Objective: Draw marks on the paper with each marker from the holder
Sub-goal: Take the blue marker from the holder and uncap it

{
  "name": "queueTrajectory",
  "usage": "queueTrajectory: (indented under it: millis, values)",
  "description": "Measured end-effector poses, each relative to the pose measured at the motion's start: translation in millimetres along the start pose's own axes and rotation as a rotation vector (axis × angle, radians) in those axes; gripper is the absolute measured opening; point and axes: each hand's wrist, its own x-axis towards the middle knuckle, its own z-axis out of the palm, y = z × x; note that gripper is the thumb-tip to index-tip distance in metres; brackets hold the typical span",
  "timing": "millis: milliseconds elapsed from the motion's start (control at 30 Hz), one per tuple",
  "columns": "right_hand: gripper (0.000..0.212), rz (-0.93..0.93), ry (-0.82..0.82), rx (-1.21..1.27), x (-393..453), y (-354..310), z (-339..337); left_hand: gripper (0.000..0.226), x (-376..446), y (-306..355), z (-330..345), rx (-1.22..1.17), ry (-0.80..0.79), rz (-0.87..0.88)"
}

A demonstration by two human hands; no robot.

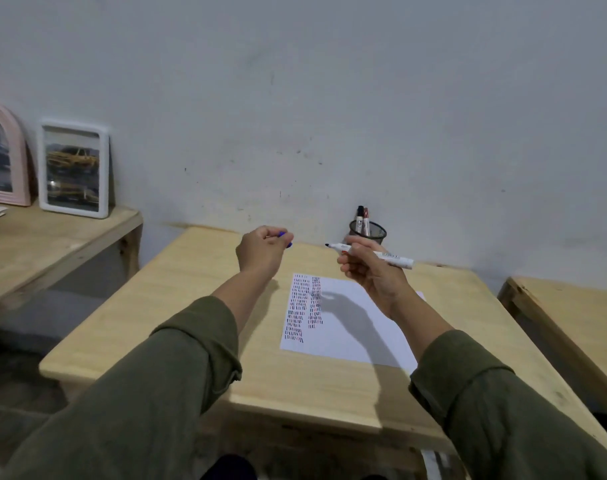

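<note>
My right hand (368, 268) holds an uncapped white marker (388, 257) in the air above the paper, its dark tip pointing left. My left hand (260, 252) is closed around a blue marker cap (285, 239), raised at the same height a little to the left of the tip. The white paper (347, 337) lies on the wooden table (191, 323) below, with two columns of short coloured dashes along its left side. A black mesh holder (373, 233) stands at the table's back edge by the wall, with a black-capped marker (360, 216) and a red-capped marker (366, 219) in it.
A lower wooden shelf (52, 244) at the left carries a white picture frame (74, 169) and a pink arched frame (0, 157). Another wooden table (572, 323) stands close on the right. A grey wall rises right behind the table.
</note>
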Motion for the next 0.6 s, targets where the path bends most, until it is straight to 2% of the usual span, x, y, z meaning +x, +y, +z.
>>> queueTrajectory:
  millis: [133, 200, 333, 400, 467, 600]
  values:
    - [0.007, 0.059, 0.014, -0.112, -11.7, 26.4, 0.6, 0.014, -12.9, -41.7, -0.5, 0.178, -0.02, 0.002]
    - [0.008, 0.088, 0.03, -0.136, -17.1, 38.7, 0.8, 0.007, -20.1, -61.3, 0.3, 0.219, -0.013, -0.021]
    - [0.014, 0.109, 0.056, -0.185, -25.4, 58.4, 0.2, 0.011, -22.5, -90.7, 2.8, 0.358, -0.036, -0.03]
    - [0.01, 0.106, 0.069, -0.22, -28.6, 64.8, 0.5, 0.005, -24.8, -95.8, 2.6, 0.434, -0.035, -0.002]
    - [0.003, 0.134, 0.097, -0.229, -31.4, 68.5, 1.0, 0.012, -26.3, -98.8, 3.1, 0.474, -0.036, 0.032]
    - [0.005, 0.157, 0.173, -0.271, -34.8, 75.2, -0.1, 0.019, -27.1, -103.5, 2.8, 0.504, -0.055, 0.061]
